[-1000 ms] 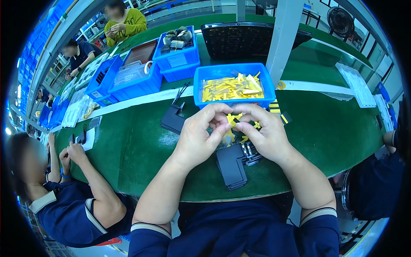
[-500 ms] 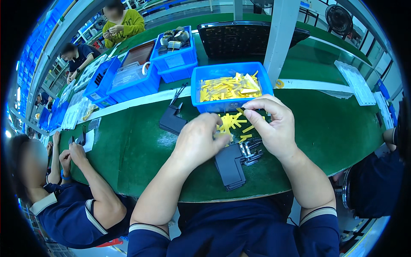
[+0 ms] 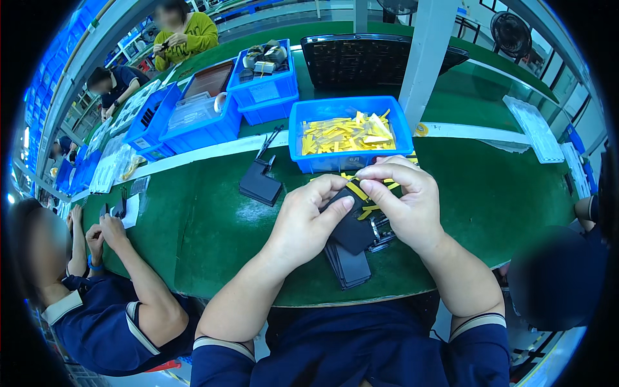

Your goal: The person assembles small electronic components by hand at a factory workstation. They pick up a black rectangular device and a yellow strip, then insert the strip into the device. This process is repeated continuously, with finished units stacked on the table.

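Left hand: my left hand (image 3: 308,222) cups the flat black rectangular plastic piece (image 3: 353,227) from below, thumb pressed on its top face; fingers curled, not spread
Right hand: my right hand (image 3: 403,201) pinches the thin yellow strip (image 3: 358,191) between thumb and forefinger, right over the black piece; other fingers folded in
Where it sits: piece held just above the green table (image 3: 193,226), over a short stack of flat black pieces (image 3: 348,264) near the table's front edge
How it handles: looks light and stiff, I'd say, smooth-faced so likely a bit slippery; best gripped by its edges; the strip seems flimsy, so pinch it at one end
How it looks: matte black, thin, rounded corners; strip narrow, bright yellow
Farther off: blue plastic bin of yellow strips (image 3: 348,132) just beyond my hands; black part with wires (image 3: 260,182) to its left
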A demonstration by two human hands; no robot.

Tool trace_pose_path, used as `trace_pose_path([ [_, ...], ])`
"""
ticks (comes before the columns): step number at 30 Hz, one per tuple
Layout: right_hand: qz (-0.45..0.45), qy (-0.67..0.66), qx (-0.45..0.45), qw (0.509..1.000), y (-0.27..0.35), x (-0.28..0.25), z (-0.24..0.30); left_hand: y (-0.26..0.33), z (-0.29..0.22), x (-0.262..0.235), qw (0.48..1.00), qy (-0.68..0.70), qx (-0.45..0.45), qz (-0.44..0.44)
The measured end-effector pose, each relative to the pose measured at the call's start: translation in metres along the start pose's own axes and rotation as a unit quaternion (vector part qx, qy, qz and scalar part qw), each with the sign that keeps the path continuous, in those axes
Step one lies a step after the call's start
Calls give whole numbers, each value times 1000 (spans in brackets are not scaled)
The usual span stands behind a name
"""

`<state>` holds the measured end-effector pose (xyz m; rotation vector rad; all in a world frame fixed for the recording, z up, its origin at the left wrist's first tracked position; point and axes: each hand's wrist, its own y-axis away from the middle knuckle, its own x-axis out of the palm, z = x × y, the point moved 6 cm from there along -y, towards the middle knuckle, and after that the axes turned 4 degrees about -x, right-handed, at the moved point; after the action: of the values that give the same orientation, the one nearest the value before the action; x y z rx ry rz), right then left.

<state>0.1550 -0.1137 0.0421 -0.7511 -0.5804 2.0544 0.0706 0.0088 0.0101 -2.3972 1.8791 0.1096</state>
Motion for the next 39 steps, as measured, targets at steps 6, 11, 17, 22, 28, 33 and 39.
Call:
trace_pose_path([
  [6, 14, -6, -15, 1000, -2, 0, 2, 0, 5, 2, 999, 37, 10, -2],
  [11, 16, -8, -27, 999, -2, -1, 3, 0, 0, 4, 999, 29, 24, -5],
  [17, 23, -2, -14, 1000, -3, -2, 5, 2, -2, 5, 999, 7, 34, -14],
  [22, 29, 21, -9, 999, -3, -2, 6, 3, -6, 5, 998, -40, 36, -24],
  [28, 33, 39, -24, 998, -3, -1, 7, 4, -9, 5, 997, -69, 32, -19],
  [33, 30, 26, 6, 999, -2, 1, 2, 5, -9, 7, 993, -105, 46, -28],
  [39, 57, -86, 156, 982, 1, 4, -5, 8, -18, 9, 984, -149, 91, -44],
])
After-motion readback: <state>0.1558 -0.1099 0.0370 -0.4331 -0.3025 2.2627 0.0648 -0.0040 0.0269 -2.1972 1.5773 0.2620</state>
